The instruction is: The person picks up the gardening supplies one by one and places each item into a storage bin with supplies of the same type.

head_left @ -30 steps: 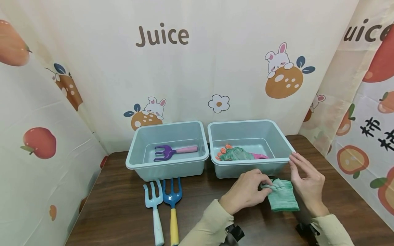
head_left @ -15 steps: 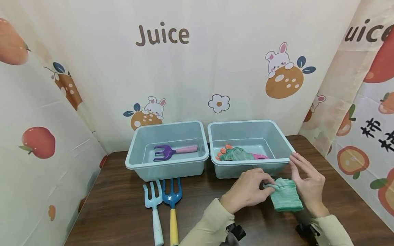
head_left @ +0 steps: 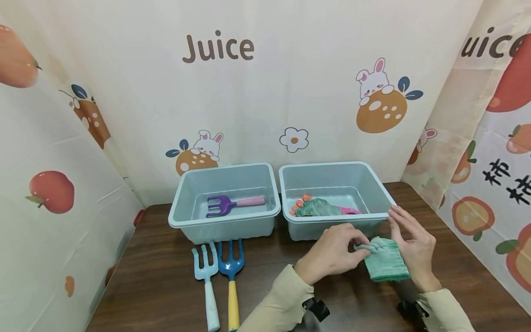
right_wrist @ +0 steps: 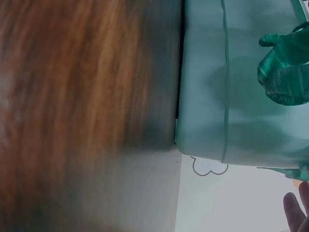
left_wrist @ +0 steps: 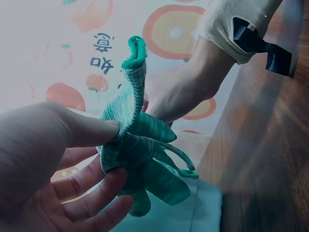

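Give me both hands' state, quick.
Left hand: pinches the green glove.
Right hand: fingers straight, touching the glove, gripping nothing.

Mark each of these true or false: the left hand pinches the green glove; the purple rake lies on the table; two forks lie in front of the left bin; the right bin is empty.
1. The left hand pinches the green glove. True.
2. The purple rake lies on the table. False: it lies inside the left bin.
3. Two forks, light blue and dark blue, lie in front of the left bin. True.
4. The right bin is empty. False: another glove with orange fingertips lies in it.
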Demonstrator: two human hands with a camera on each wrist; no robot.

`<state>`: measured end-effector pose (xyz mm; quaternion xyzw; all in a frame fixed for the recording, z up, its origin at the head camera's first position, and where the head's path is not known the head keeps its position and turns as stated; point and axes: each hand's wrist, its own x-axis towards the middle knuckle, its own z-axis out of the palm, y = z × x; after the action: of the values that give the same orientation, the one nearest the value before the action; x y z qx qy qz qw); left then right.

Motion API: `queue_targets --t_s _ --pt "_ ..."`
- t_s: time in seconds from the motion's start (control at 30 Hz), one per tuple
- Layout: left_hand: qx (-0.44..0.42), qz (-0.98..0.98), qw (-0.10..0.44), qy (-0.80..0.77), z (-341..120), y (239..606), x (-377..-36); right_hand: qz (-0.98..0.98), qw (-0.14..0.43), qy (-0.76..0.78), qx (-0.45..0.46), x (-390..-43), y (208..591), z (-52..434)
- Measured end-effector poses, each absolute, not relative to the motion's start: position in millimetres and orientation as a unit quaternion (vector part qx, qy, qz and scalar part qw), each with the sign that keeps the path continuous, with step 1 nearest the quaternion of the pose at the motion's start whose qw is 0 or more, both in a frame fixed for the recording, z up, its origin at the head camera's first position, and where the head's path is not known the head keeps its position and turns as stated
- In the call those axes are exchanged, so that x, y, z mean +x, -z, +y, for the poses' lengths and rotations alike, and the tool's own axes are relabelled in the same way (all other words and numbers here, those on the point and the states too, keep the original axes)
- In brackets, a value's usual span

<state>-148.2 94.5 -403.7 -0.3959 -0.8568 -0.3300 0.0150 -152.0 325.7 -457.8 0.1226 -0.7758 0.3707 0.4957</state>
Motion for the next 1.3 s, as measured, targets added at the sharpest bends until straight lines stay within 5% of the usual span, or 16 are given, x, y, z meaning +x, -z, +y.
queue_targets --t_s 1.3 --pt "-0.401 -0.834 0.028 0.378 81 396 -157 -0.765 0.508 -0.369 0.142 -158 464 332"
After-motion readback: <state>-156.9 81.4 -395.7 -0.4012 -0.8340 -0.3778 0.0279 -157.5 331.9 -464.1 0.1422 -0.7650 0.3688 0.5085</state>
